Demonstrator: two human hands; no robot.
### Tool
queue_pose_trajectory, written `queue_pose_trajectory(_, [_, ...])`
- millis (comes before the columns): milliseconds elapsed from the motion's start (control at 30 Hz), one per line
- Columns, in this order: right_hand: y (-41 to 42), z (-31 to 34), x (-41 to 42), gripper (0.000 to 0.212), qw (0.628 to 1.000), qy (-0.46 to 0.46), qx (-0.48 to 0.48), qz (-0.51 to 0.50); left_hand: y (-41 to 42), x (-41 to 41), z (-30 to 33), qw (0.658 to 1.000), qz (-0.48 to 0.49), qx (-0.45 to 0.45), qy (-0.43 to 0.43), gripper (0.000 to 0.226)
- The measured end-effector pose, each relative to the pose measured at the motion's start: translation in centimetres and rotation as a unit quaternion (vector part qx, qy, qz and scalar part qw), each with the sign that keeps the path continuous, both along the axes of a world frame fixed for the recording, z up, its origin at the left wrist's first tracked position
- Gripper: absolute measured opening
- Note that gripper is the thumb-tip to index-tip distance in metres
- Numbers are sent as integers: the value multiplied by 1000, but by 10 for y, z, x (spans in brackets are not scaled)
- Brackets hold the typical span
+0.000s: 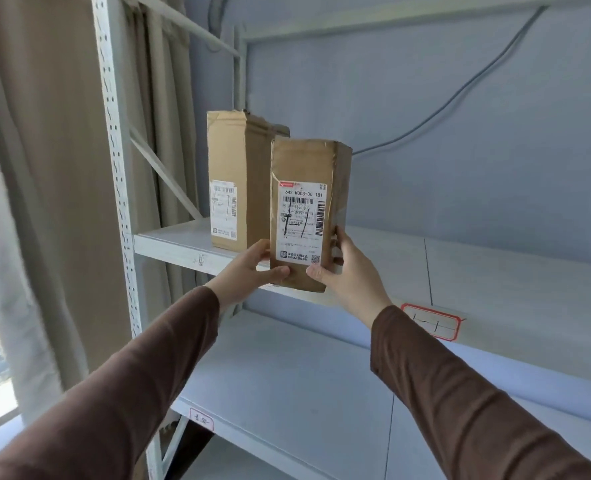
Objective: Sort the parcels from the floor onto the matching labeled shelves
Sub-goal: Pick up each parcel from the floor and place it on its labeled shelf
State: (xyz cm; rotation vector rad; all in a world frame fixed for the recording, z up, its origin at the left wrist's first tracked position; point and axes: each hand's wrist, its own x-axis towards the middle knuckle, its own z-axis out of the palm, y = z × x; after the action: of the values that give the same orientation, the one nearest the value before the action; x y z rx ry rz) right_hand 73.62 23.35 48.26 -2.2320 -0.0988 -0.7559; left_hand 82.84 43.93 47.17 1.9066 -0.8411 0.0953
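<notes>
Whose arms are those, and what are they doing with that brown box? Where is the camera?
No robot here: these are a person's own arms in brown sleeves. The camera sits on the person's head, so you see what they see. The left hand and right hand each hold a bottom corner of a tall cardboard parcel, standing upright at the front edge of a white metal shelf. Its white sticker has "11" written in pen. A second, taller parcel already stands on the shelf behind it, to the left. On the shelf's front edge, further right, is a red-bordered label with pen marks. A lower shelf sits underneath.
</notes>
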Motion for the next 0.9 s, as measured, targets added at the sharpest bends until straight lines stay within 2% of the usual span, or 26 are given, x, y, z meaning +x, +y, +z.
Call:
queue_pose_trajectory(267, [-10, 6, 35, 91, 998, 45, -6, -48, -20, 47, 7, 999, -21, 37, -6, 48])
queue_pose_trajectory(367, [-10, 6, 44, 90, 997, 43, -6, -65, -25, 58, 10, 999, -26, 40, 0, 43])
queue_pose_trajectory(600, [-11, 2, 49, 98, 995, 38, -16, -87, -27, 77, 10, 997, -39, 59, -8, 51])
queue_pose_trajectory(833, [-8, 10, 44, 90, 994, 43, -20, -101, -24, 88, 11, 995, -59, 75, 2, 69])
queue_pose_trajectory(900, [-7, 11, 47, 84, 993, 40, -28, -109, -26, 88, 13, 996, -62, 71, 5, 68])
